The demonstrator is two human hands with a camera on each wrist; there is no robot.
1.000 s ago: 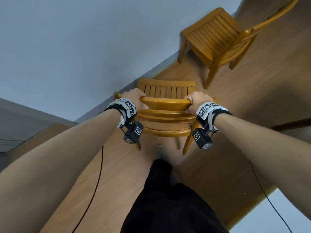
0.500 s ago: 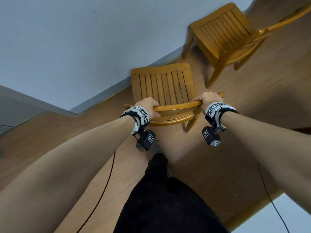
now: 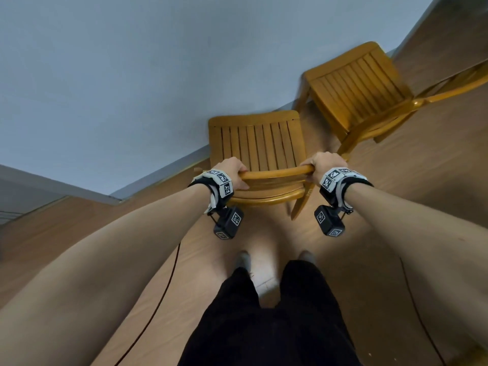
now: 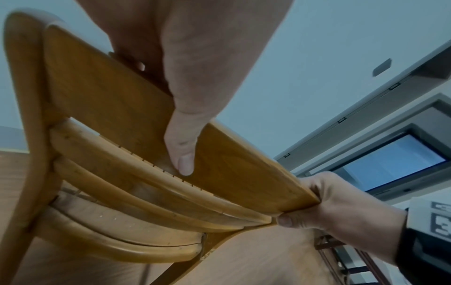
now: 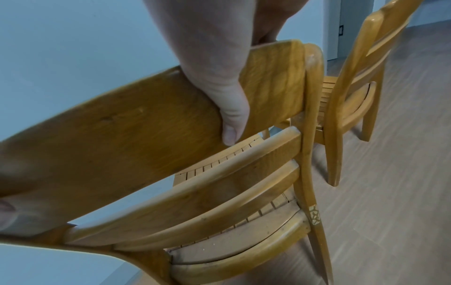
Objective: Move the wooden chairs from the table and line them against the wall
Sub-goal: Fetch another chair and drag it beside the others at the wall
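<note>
A wooden chair (image 3: 257,143) with a slatted seat stands in front of me, its seat front at the pale blue wall (image 3: 132,75). My left hand (image 3: 233,173) grips the left end of its top back rail (image 3: 277,173). My right hand (image 3: 323,165) grips the right end. In the left wrist view the left hand (image 4: 180,86) wraps over the rail (image 4: 117,96), thumb on the near face. The right wrist view has the right hand (image 5: 219,77) curled over the same rail (image 5: 122,123). A second wooden chair (image 3: 361,88) stands to the right by the wall.
The floor (image 3: 396,207) is light wood with a grey skirting (image 3: 163,173) along the wall. My legs in black trousers (image 3: 264,326) and both feet stand just behind the chair. A thin dark cable (image 3: 169,281) trails over the floor on the left.
The held chair has moved forward toward the wall and its seat now shows in full. Both hands kept their grip on the top rail. My feet have come level behind it.
</note>
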